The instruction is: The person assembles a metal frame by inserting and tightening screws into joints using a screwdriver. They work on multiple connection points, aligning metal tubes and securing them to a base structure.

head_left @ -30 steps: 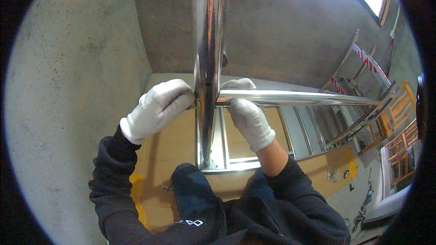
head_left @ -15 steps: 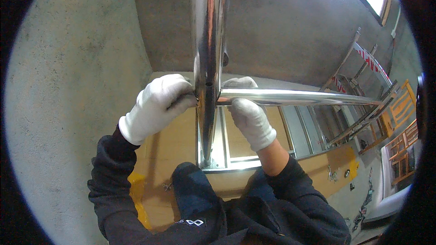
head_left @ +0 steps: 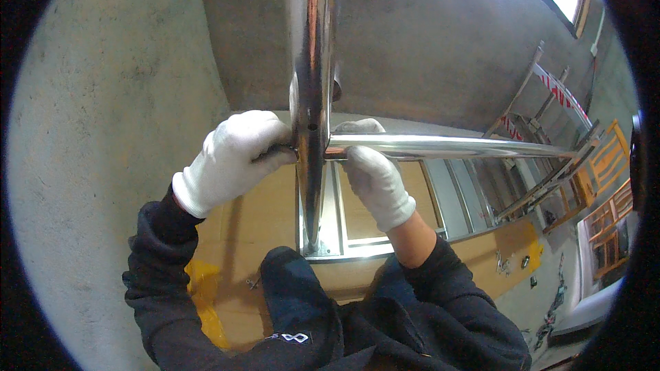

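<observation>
A shiny metal post [head_left: 311,41] rises in the middle. A horizontal metal tube [head_left: 440,144] meets its right side and runs off to the right. My left hand [head_left: 237,158], in a white glove, is closed in a pinch against the post's left side, level with the joint; whatever lies between its fingertips is hidden. My right hand [head_left: 375,182], also gloved in white, grips the horizontal tube close to the joint, thumb on the near side and fingers behind. A small dark hole [head_left: 313,127] shows in the post above the joint.
A flat metal frame [head_left: 357,247] lies below on brown cardboard [head_left: 234,233]. Small hardware [head_left: 505,261] is scattered at the right, more near my left knee [head_left: 292,268]. Metal racks [head_left: 543,158] and wooden chairs [head_left: 608,158] stand to the right; a grey wall [head_left: 103,130] is at left.
The post's top has tilted slightly left and lower in view. Both hands have shifted a little left with it, keeping their places at the joint.
</observation>
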